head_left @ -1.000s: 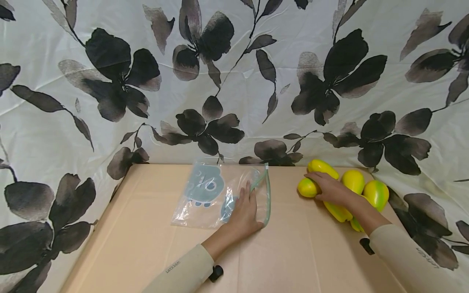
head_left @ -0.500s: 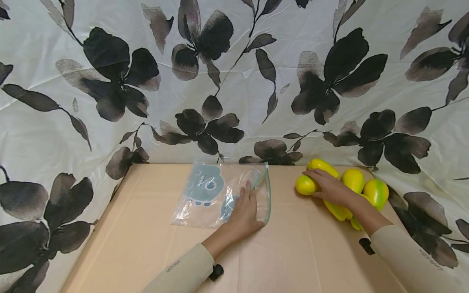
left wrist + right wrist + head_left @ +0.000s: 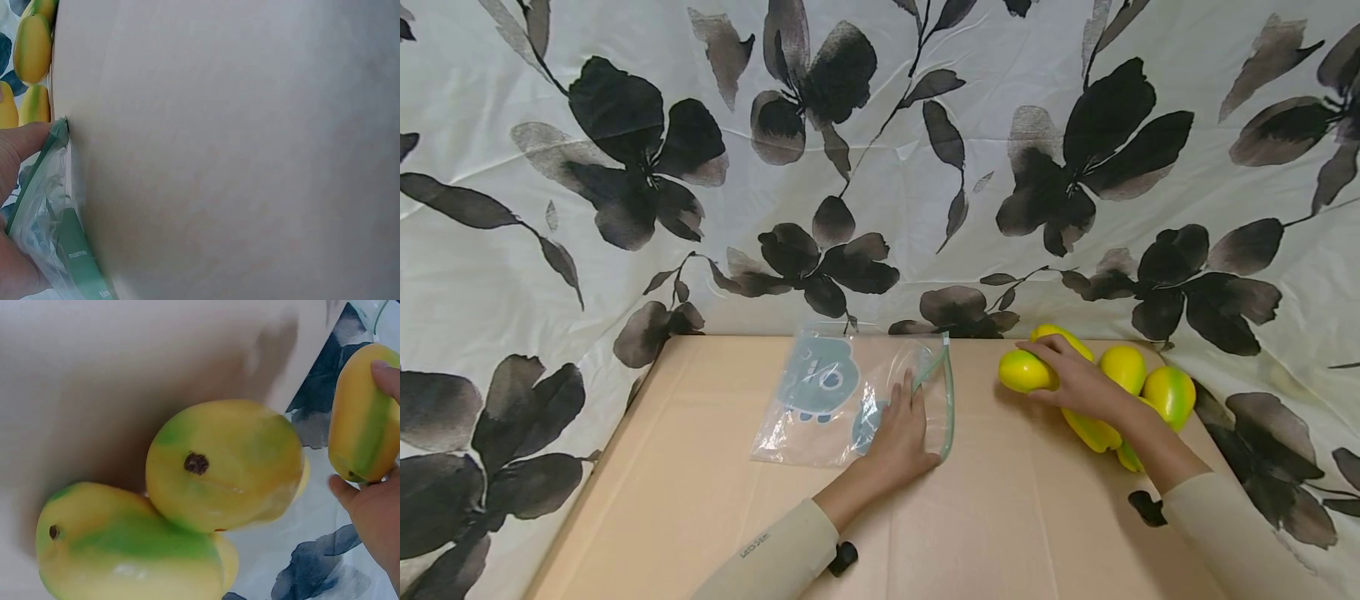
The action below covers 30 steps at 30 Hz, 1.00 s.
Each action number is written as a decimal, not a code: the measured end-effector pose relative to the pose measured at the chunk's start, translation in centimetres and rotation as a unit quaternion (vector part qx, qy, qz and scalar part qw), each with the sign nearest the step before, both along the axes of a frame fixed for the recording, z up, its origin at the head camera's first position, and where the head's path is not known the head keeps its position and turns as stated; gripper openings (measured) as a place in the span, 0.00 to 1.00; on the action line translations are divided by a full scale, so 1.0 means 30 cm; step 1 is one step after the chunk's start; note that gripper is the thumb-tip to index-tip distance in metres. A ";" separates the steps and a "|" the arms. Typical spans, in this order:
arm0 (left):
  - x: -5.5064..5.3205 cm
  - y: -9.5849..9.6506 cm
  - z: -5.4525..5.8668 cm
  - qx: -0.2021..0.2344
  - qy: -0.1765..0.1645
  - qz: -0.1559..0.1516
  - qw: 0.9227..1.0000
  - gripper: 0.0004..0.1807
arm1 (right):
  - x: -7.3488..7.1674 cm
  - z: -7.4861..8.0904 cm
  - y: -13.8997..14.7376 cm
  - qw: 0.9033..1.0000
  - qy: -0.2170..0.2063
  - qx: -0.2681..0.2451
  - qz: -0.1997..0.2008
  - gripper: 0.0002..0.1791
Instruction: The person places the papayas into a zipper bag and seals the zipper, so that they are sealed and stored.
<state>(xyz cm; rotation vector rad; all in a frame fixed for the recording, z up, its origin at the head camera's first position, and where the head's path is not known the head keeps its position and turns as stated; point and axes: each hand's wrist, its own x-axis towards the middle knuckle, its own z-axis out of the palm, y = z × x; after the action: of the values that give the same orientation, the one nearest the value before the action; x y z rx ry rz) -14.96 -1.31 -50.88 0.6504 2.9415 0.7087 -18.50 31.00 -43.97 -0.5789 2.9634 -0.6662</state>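
A clear plastic zip bag (image 3: 820, 392) with blue cartoon prints and a green zip edge lies flat in the head view. My left hand (image 3: 898, 437) rests on its right part, fingers stretched out and thumb at the green edge. In the left wrist view, the thumb (image 3: 25, 139) touches the end of that edge. At the right, my right hand (image 3: 1086, 387) grips a yellow-green mango (image 3: 1024, 372) between thumb and fingers. The right wrist view shows this held mango (image 3: 359, 419) apart from two others.
Several more mangoes lie in a group at the right, among them one at the back (image 3: 1122, 371) and one at the far right (image 3: 1171, 397). They sit on a beige board (image 3: 715, 517). Behind it hangs a floral cloth (image 3: 925, 200).
My right hand has shifted slightly left with the mango, which shows more clearly beside the group. The left hand and the bag have stayed put.
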 end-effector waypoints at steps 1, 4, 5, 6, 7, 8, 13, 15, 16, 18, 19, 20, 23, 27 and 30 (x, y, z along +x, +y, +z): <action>0.001 0.000 0.001 -0.001 0.000 0.000 1.000 0.70 | 0.003 0.002 -0.002 1.000 0.001 -0.002 -0.001 0.47; 0.002 -0.001 0.001 -0.001 -0.004 0.000 1.000 0.70 | 0.012 0.005 -0.009 1.000 0.000 -0.012 -0.003 0.47; 0.003 -0.001 0.001 0.000 -0.004 -0.001 1.000 0.70 | 0.015 0.006 -0.013 1.000 -0.001 -0.016 -0.004 0.47; 0.003 -0.001 0.001 0.000 -0.005 -0.001 1.000 0.70 | 0.017 0.007 -0.016 1.000 -0.002 -0.019 -0.005 0.46; 0.003 -0.001 0.000 0.000 -0.005 -0.001 1.000 0.70 | 0.021 0.008 -0.020 1.000 -0.003 -0.020 -0.007 0.47; 0.004 -0.002 0.000 0.000 -0.005 -0.001 1.000 0.70 | 0.025 0.008 -0.024 1.000 -0.003 -0.021 -0.008 0.47; 0.005 -0.003 -0.002 -0.002 -0.003 -0.001 1.000 0.70 | 0.040 0.010 -0.049 1.000 -0.013 -0.018 -0.015 0.48; 0.005 -0.004 -0.003 -0.002 -0.002 -0.002 1.000 0.70 | 0.045 0.010 -0.059 1.000 -0.018 -0.018 -0.014 0.48; 0.005 -0.004 -0.003 -0.002 -0.001 -0.002 1.000 0.70 | 0.049 0.011 -0.064 1.000 -0.018 -0.017 -0.012 0.48; 0.007 -0.005 -0.002 -0.002 -0.001 -0.002 1.000 0.69 | 0.055 0.010 -0.073 1.000 -0.020 -0.017 -0.008 0.47; 0.007 -0.006 -0.002 -0.002 -0.001 -0.002 1.000 0.69 | 0.058 0.009 -0.077 1.000 -0.022 -0.019 -0.005 0.47; 0.008 -0.007 -0.002 -0.003 -0.002 -0.003 1.000 0.69 | 0.062 0.008 -0.081 0.999 -0.023 -0.023 -0.001 0.47; 0.010 -0.009 0.000 -0.004 -0.002 -0.003 1.000 0.69 | 0.071 0.003 -0.094 0.999 -0.033 -0.035 0.008 0.47; 0.015 -0.011 -0.001 -0.004 0.002 -0.003 1.000 0.68 | 0.080 -0.005 -0.113 0.998 -0.038 -0.044 0.019 0.46; 0.016 -0.012 -0.002 -0.006 0.003 -0.004 1.000 0.68 | 0.083 -0.008 -0.130 0.998 -0.038 -0.042 0.025 0.45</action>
<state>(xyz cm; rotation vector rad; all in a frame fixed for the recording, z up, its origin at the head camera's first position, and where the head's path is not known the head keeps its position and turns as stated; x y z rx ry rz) -14.47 -1.67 -50.94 0.6644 2.9447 0.6897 -16.01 27.09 -44.21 -0.6162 2.8519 -0.7941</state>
